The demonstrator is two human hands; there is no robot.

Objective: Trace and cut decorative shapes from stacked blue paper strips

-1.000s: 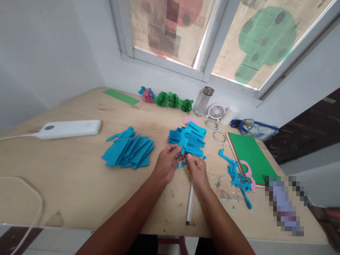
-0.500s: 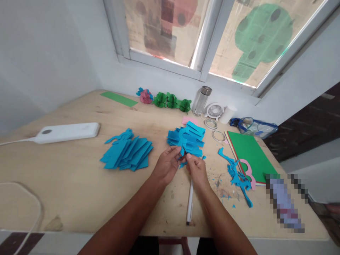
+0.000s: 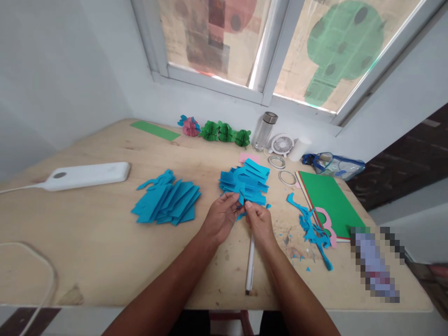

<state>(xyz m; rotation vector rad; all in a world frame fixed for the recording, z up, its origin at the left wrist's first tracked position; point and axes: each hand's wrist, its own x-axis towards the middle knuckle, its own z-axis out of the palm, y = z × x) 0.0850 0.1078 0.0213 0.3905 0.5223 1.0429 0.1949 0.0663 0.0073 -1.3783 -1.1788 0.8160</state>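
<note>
One small blue paper piece (image 3: 241, 195) sits pinched in my left grip (image 3: 236, 199), just ahead of my right grip (image 3: 247, 205), closed around something dark (too hidden to name); the clear pouch (image 3: 339, 166) holds indistinct contents.

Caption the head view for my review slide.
Both hands, left and right, work at a small blue paper piece between two blue paper piles, left and right.

One bottle (image 3: 265, 133); left of it, three green puffs (image 3: 225, 132) and one pink puff (image 3: 191, 127); right of it, one fan (image 3: 282, 145), one white cylinder (image 3: 300, 148) and one pouch (image 3: 339, 166); nearer the person than it, two rings (image 3: 277, 167), two blue stacks (image 3: 170, 203) and one pen (image 3: 250, 266).
</note>
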